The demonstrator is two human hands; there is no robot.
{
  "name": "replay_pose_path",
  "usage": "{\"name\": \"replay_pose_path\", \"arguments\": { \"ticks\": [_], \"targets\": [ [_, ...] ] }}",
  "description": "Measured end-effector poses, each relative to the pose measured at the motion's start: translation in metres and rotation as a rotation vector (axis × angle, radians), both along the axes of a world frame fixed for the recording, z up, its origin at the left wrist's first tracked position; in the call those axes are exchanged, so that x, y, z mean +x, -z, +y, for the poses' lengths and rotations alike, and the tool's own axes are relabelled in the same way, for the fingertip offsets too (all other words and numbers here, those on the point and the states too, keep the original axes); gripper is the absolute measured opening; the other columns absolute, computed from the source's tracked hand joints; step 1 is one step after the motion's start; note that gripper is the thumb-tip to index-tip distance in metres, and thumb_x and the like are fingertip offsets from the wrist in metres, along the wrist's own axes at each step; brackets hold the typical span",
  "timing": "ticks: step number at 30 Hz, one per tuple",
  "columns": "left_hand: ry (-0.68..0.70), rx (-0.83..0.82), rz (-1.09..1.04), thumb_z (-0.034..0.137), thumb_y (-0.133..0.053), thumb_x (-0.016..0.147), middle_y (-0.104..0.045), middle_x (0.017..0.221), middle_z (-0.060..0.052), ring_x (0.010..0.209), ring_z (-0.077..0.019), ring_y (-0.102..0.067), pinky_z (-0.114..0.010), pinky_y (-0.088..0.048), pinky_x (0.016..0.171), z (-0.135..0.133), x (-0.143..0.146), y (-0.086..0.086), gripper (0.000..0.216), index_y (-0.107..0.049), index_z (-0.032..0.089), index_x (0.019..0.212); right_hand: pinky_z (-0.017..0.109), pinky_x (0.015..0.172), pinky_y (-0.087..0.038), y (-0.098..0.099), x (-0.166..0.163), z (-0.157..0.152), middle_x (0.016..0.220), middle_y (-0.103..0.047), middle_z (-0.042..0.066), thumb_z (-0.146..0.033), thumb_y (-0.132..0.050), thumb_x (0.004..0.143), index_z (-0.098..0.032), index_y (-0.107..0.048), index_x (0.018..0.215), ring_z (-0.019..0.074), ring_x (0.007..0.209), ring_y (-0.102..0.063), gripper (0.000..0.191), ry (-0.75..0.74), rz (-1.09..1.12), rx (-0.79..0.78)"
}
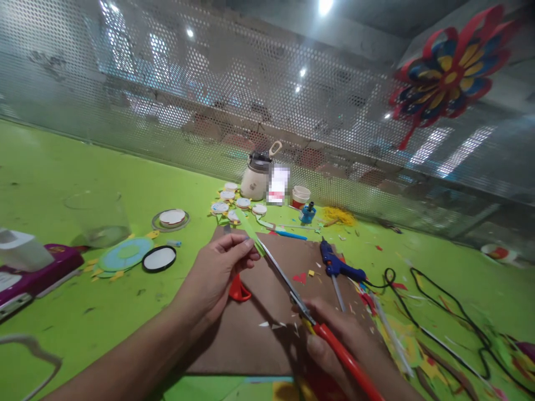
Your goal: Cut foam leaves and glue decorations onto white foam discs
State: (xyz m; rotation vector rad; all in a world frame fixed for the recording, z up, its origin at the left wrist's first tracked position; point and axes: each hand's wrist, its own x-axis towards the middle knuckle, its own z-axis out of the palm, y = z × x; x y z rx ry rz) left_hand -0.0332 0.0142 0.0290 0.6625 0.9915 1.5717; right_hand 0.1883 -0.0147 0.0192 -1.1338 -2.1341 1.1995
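Pinched between the thumb and fingers of my left hand (228, 262) is a light green paper strip (249, 227), pointing up and away. My right hand (334, 340) grips red-handled scissors (288, 283); their long blades reach up-left to the strip's edge beside my left fingertips. Whether the blades are cutting into the strip I cannot tell. Beneath both hands lies a brown board (267, 340) with small paper scraps. A red handle of another tool (239, 291) rests on the board under my left hand, the rest of it mostly hidden.
A blue glue gun (340, 266) lies on the board's right, its black cord (451, 301) trailing right among scraps. Several round white-topped pieces (243, 203) sit ahead, before a white jug (254, 181). Left are a clear cup (98, 220), a black-rimmed disc (159, 259) and a purple device (45, 273).
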Motion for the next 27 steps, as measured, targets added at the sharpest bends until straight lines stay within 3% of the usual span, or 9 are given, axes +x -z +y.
{"name": "replay_pose_path", "arguments": {
  "ticks": [10, 17, 23, 27],
  "targets": [
    [0.002, -0.006, -0.001, 0.020, -0.079, 0.066, -0.068, 0.067, -0.003, 0.059, -0.0082, -0.058, -0.017, -0.049, 0.059, 0.000, 0.002, 0.000, 0.014, -0.068, 0.013, 0.071, 0.027, 0.057, -0.040, 0.005, 0.001, -0.001, 0.077, -0.059, 0.004, -0.064, -0.041, 0.089, -0.019, -0.056, 0.115, 0.0171, 0.067, -0.054, 0.054, 0.033, -0.015, 0.074],
    [0.021, 0.019, -0.034, 0.016, -0.080, 0.064, -0.071, 0.070, -0.005, 0.064, -0.0115, -0.064, -0.018, -0.051, 0.061, -0.003, 0.007, -0.002, 0.014, -0.068, 0.013, 0.069, 0.026, 0.054, -0.037, 0.008, 0.000, -0.002, 0.072, -0.055, 0.002, -0.066, -0.042, 0.087, -0.021, -0.052, 0.119, 0.0141, 0.059, -0.047, 0.056, 0.040, 0.018, 0.054],
    [0.021, -0.002, -0.071, 0.015, -0.079, 0.064, -0.071, 0.072, -0.006, 0.063, -0.0105, -0.062, -0.018, -0.052, 0.061, -0.005, 0.009, -0.003, 0.012, -0.068, 0.013, 0.068, 0.027, 0.057, -0.043, 0.013, -0.003, -0.002, 0.078, -0.059, 0.004, -0.073, -0.039, 0.084, -0.020, -0.050, 0.123, 0.0153, 0.063, -0.055, 0.066, 0.071, 0.085, -0.017],
    [-0.007, -0.011, -0.094, 0.013, -0.079, 0.065, -0.071, 0.076, -0.006, 0.064, -0.0107, -0.061, -0.019, -0.053, 0.062, -0.009, 0.012, -0.006, 0.011, -0.069, 0.014, 0.068, 0.026, 0.054, -0.039, 0.009, -0.004, -0.002, 0.077, -0.059, 0.004, -0.071, -0.041, 0.084, -0.021, -0.051, 0.119, 0.0137, 0.058, -0.051, 0.063, 0.059, 0.082, 0.004]
  ]
}}
